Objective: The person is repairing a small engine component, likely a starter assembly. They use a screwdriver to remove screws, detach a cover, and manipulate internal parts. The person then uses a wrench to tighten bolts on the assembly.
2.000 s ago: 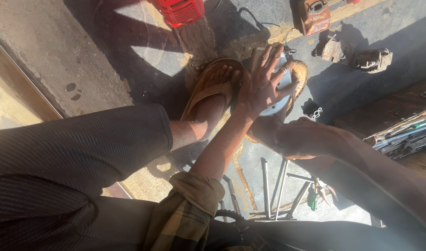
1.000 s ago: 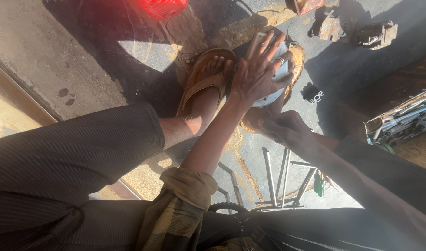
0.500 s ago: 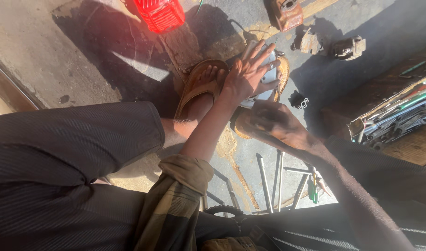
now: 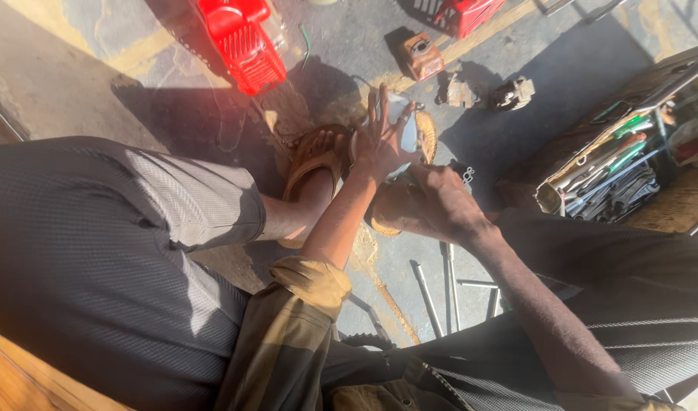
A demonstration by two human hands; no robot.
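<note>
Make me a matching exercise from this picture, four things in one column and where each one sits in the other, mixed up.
Things:
1. red plastic engine housing
2. open tray of hand tools
3. brown leather sandal
4. loose metal rods

Places:
A. on the foot, left of the left hand
B. right edge of the view
C. top, left of centre
D. on the ground, below the right hand

Pairs: 1-C, 2-B, 3-A, 4-D

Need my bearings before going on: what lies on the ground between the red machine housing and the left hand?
In the head view, only a sandalled foot and bare, shadowed concrete lie between the red machine housing and the left hand.
</note>
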